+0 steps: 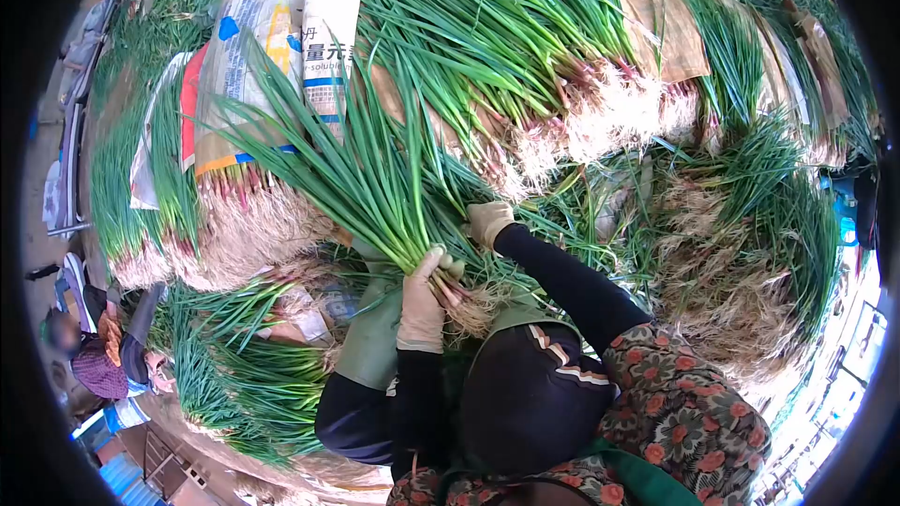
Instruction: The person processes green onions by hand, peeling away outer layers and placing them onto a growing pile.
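Note:
My left hand (pixel 427 302), in a pale glove, is wrapped round a bunch of green onions (pixel 389 211) just above the roots. The long green leaves fan out up and to the left, and the roots (pixel 473 311) hang beside my fingers on the right. Further forward, my right hand (pixel 488 223), also gloved, is closed low among green leaves; what its fingers hold, if anything, is hidden. A big pile of green onions (pixel 525 47) lies ahead of both hands, with its roots (pixel 609 112) facing me.
Printed sacks (pixel 253 66) cover another onion pile on the left. A brown sheet (pixel 656 14) lies over the pile ahead. Loose rooty onions (pixel 717 262) are heaped at right, and more bundles (pixel 262 384) lie at lower left. Another person (pixel 103 361) sits at the far left.

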The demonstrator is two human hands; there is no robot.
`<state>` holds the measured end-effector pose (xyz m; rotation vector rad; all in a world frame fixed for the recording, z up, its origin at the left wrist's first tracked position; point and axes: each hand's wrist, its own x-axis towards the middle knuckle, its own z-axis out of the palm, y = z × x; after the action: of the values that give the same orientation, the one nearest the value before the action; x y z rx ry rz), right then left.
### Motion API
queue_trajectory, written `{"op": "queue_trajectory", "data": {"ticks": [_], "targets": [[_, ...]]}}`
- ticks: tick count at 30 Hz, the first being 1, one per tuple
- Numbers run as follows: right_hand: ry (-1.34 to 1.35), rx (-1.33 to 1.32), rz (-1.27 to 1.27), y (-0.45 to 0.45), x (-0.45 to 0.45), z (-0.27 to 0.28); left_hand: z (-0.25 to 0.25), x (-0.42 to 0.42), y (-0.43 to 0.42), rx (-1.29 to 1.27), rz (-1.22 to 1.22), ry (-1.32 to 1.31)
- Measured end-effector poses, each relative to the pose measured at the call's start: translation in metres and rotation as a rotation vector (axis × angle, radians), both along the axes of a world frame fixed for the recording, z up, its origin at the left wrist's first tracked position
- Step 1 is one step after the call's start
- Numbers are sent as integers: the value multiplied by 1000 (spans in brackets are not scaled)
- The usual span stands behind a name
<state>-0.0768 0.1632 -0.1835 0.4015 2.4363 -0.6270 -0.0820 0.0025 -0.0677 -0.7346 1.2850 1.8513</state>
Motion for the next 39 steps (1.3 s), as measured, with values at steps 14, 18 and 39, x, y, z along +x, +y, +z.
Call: {"op": "queue_trajectory", "data": {"ticks": [14,18,39], "targets": [[387,-633,-525,34,43,51,-2,-9,2,83,-119,186],[370,-480,-287,4,1,76,13,2,20,-106,-206,184],[108,191,-249,72,-36,20,3,-18,1,420,-142,-65]]}}
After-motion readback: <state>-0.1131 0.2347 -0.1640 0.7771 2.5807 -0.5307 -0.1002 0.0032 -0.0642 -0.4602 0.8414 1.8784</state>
